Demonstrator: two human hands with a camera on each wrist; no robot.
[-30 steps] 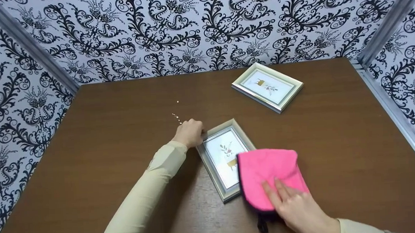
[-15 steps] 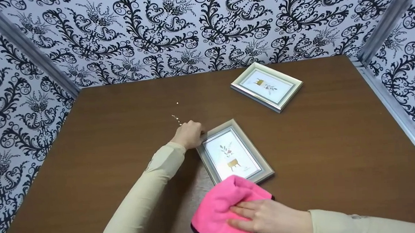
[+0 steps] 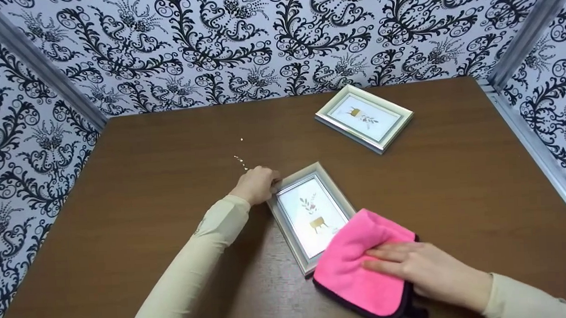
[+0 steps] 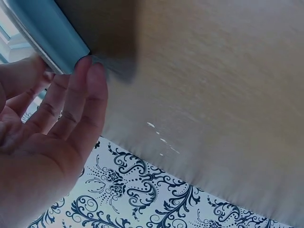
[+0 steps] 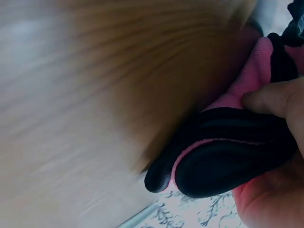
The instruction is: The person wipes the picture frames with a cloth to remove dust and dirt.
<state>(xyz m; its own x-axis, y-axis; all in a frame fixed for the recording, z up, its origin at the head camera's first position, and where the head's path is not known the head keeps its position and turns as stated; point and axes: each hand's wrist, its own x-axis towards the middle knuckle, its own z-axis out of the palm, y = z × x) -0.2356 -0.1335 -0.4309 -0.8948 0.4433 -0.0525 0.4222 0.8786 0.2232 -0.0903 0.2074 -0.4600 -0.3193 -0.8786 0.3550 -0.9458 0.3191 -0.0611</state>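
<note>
My left hand (image 3: 256,185) grips the upper left corner of a pale silver picture frame (image 3: 309,205) that lies on the brown table. The left wrist view shows the thumb and fingers pinching that frame's edge (image 4: 52,33). Its print has a gold pot on legs with a leafy stem. My right hand (image 3: 426,270) holds a folded pink cloth (image 3: 350,275) with black edging, fingers pressed into it. The cloth covers the frame's lower right corner. In the right wrist view, thumb and fingers close round the cloth's black-edged folds (image 5: 223,156).
A second, similar picture frame (image 3: 365,119) lies farther back on the right of the table (image 3: 160,183). Small pale flecks (image 3: 241,161) mark the tabletop beyond my left hand. Black-and-white patterned walls (image 3: 230,51) with metal edge strips enclose the back and sides.
The cloth in my right hand swept left and down across the frame's lower end, then back right and up to its lower right corner. My left hand and both frames stayed about in place.
</note>
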